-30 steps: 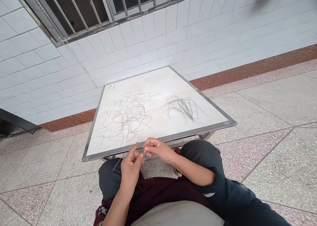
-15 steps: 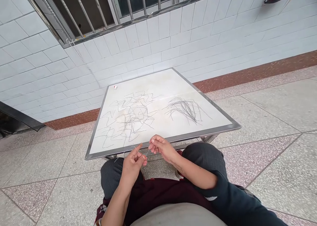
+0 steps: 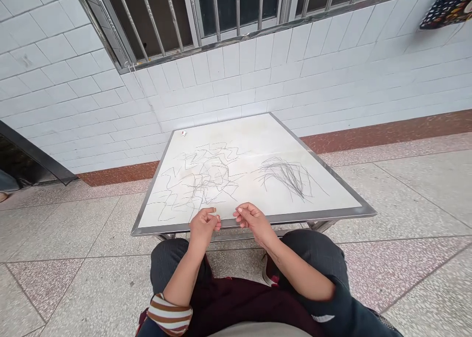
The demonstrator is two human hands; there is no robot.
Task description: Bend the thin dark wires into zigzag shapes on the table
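Note:
My left hand (image 3: 202,229) is pinched above the near edge of the white table (image 3: 243,130). A short pale piece of thin wire (image 3: 215,210) shows by its index fingertip; the rest of it is hard to see. A small gap to the right, my right hand (image 3: 254,221) has thumb and index finger pressed together, and what lies between them is too fine to make out. Beyond my left hand, zigzag-bent thin wires (image 3: 210,177) are spread loosely over the tabletop. Straighter, slightly curved wires (image 3: 293,177) lie bunched in a pile on the right.
The table's grey metal rim (image 3: 342,213) runs just in front of my knees. A small white and red object (image 3: 184,134) sits at the far left corner. Behind the table stand a white tiled wall (image 3: 236,91) and a barred window (image 3: 236,12). A patterned bag (image 3: 448,7) hangs upper right.
The view has shifted, and both hands now appear over the table's near rim. The wire that stretched between them and stuck out left of my left hand is now barely visible.

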